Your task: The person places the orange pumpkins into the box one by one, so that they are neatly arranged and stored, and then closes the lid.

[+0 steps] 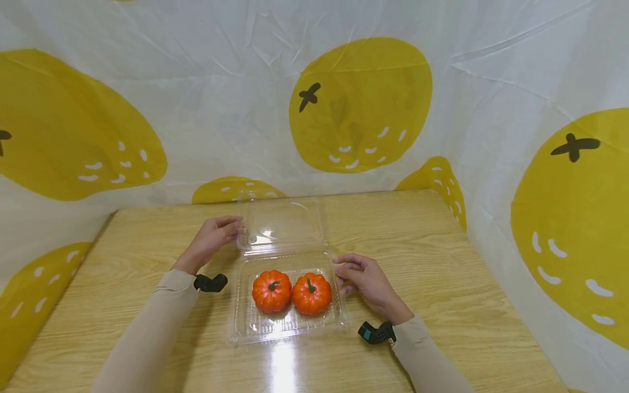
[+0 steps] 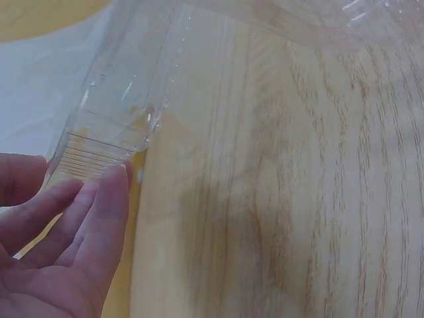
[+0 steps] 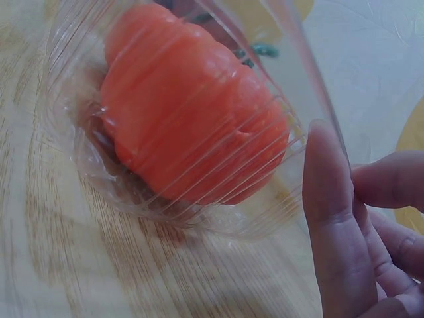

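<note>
A clear plastic clamshell container (image 1: 241,327) stands on the table with its lid (image 1: 290,215) folded back, away from me. Two small orange pumpkins with green stems, the left one (image 1: 270,295) and the right one (image 1: 312,296), sit side by side in the base. My left hand (image 1: 213,238) pinches the lid's left edge, near its ribbed side (image 2: 93,156) in the left wrist view. At the base's right side, my right hand (image 1: 367,279) pinches the rim between thumb and fingers. Through the ribbed wall, the right wrist view shows one pumpkin (image 3: 192,112) close by.
The wooden table (image 1: 403,234) extends around the container on both sides. Behind it and along the sides hangs a white curtain (image 1: 221,120) with large yellow fruit prints. A black wrist device is on each forearm.
</note>
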